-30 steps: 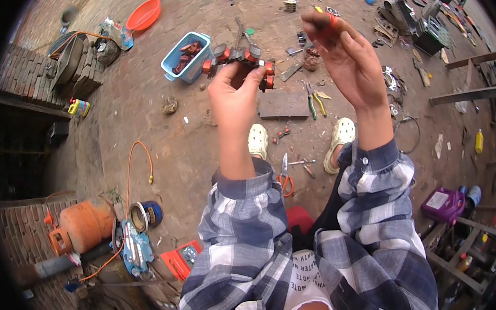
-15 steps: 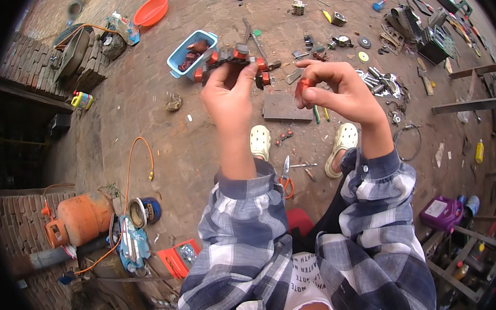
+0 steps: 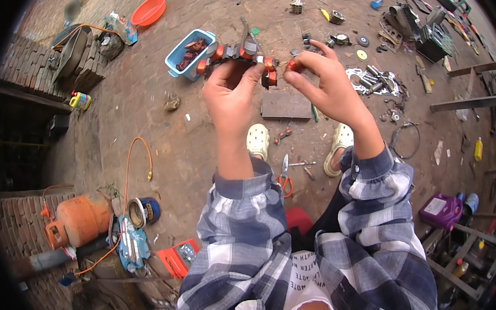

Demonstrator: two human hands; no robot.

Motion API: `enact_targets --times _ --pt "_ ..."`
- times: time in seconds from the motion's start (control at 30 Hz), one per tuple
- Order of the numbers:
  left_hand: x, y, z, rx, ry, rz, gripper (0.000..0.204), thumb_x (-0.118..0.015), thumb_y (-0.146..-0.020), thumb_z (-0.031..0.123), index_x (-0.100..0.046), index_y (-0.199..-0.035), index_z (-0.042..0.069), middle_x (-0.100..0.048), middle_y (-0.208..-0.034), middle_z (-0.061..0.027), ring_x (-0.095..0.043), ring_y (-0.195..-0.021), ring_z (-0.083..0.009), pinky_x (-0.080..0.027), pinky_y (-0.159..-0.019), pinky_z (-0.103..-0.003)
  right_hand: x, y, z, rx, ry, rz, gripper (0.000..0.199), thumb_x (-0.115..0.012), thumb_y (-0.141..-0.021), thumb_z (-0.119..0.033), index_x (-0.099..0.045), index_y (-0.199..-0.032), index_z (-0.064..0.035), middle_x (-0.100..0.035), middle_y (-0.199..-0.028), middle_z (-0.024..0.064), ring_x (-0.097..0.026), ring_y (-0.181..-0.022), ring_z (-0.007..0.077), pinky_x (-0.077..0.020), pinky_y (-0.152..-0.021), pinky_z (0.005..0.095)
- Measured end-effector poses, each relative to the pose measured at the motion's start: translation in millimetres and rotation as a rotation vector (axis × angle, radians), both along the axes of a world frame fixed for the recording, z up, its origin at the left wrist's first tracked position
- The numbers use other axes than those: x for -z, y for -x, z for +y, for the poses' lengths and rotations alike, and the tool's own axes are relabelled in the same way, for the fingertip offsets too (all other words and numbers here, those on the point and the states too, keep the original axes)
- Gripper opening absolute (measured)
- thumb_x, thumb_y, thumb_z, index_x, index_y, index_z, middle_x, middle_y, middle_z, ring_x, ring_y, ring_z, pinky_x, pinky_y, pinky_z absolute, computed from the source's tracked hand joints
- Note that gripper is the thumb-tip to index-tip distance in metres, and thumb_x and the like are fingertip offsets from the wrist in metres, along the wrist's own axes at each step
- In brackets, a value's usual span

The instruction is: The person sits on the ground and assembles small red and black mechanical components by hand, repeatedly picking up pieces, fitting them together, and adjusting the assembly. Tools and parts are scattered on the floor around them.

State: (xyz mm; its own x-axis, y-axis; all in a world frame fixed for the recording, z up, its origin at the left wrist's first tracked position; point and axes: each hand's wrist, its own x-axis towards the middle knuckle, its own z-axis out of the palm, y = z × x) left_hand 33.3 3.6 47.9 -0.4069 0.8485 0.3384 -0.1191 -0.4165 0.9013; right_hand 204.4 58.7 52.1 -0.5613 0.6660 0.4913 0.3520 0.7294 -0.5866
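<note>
My left hand [image 3: 233, 95] is closed on a dark metal ring with orange-red blocks around it [image 3: 231, 52], which looks like a motor stator with coils. It is held up in front of me, and my palm hides part of its underside. Close to the ring's right side, my right hand [image 3: 338, 86] pinches a small red piece [image 3: 293, 66] between thumb and finger. Its kind is too small to tell. Beyond the ring stands a light-blue plastic basket [image 3: 169, 60] with dark red pieces [image 3: 190, 55] in it. A flat grey block [image 3: 287, 107] lies below my hands.
Orange-handled scissors [image 3: 285, 175] and small red-and-dark parts [image 3: 283, 135] lie by my cream clogs [image 3: 258, 139]. Metal parts [image 3: 375, 80] are spread at right, near a metal frame [image 3: 479, 102]. An orange basin [image 3: 148, 10] sits far left, a gas cylinder [image 3: 83, 218] near left.
My right hand has moved left with the red piece, closer to the ring. My left hand still holds the ring, now tilted slightly differently.
</note>
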Motion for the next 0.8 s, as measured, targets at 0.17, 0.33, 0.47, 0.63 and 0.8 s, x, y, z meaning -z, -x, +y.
enact_targets --times 0.17,0.33,0.47,0.63,0.8 --pt "1.3 -3.1 1.1 -0.119 0.057 0.189 0.012 -0.065 -0.082 -0.002 -0.065 -0.093 -0.005 -0.067 -0.082 -0.0048 -0.061 -0.071 -0.0090 -0.048 -0.065 -0.022 -7.0 -1.5 -6.6 -0.124 0.057 0.093 0.019 -0.067 -0.083 -0.019 -0.061 -0.087 -0.0017 -0.061 -0.075 0.0092 -0.059 -0.075 0.0198 -0.0441 -0.083 0.0339" --pt "-1.8 -9.2 -1.0 0.072 0.128 0.156 0.013 -0.065 -0.081 -0.002 -0.064 -0.094 -0.005 -0.067 -0.081 -0.0055 -0.061 -0.071 -0.0093 -0.049 -0.065 -0.023 -6.2 -4.7 6.7 -0.060 0.401 0.505 0.020 -0.061 -0.088 -0.019 -0.060 -0.086 0.0007 -0.063 -0.080 0.0032 -0.056 -0.074 0.0091 -0.0454 -0.068 0.0253" --pt "2.3 -1.5 2.1 0.156 0.101 -0.049 0.017 -0.067 -0.082 0.001 -0.064 -0.098 -0.005 -0.067 -0.087 -0.0067 -0.062 -0.078 -0.0113 -0.050 -0.071 -0.025 -3.5 -22.0 23.9 0.156 0.262 0.351 0.023 -0.061 -0.088 -0.019 -0.059 -0.083 0.0032 -0.062 -0.073 0.0047 -0.055 -0.067 0.0087 -0.0448 -0.061 0.0253" --pt "4.7 6.5 5.6 0.021 0.067 -0.262 0.015 -0.067 -0.082 0.002 -0.064 -0.096 -0.004 -0.066 -0.086 -0.0054 -0.061 -0.077 -0.0104 -0.048 -0.071 -0.024 -8.3 -42.8 9.4 -0.193 0.535 -0.062 0.023 -0.064 -0.085 -0.018 -0.060 -0.078 0.0035 -0.058 -0.065 0.0044 -0.051 -0.060 0.0093 -0.0433 -0.057 0.0272" --pt "12.2 4.9 7.3 -0.161 0.092 -0.057 0.012 -0.068 -0.081 0.003 -0.065 -0.091 -0.004 -0.065 -0.079 -0.0017 -0.056 -0.069 -0.0072 -0.044 -0.063 -0.022 -25.2 -35.6 1.0 -0.527 0.596 -0.119 0.027 -0.066 -0.084 -0.024 -0.059 -0.074 0.0003 -0.063 -0.073 0.0050 -0.060 -0.072 0.0119 -0.0450 -0.074 0.0293"
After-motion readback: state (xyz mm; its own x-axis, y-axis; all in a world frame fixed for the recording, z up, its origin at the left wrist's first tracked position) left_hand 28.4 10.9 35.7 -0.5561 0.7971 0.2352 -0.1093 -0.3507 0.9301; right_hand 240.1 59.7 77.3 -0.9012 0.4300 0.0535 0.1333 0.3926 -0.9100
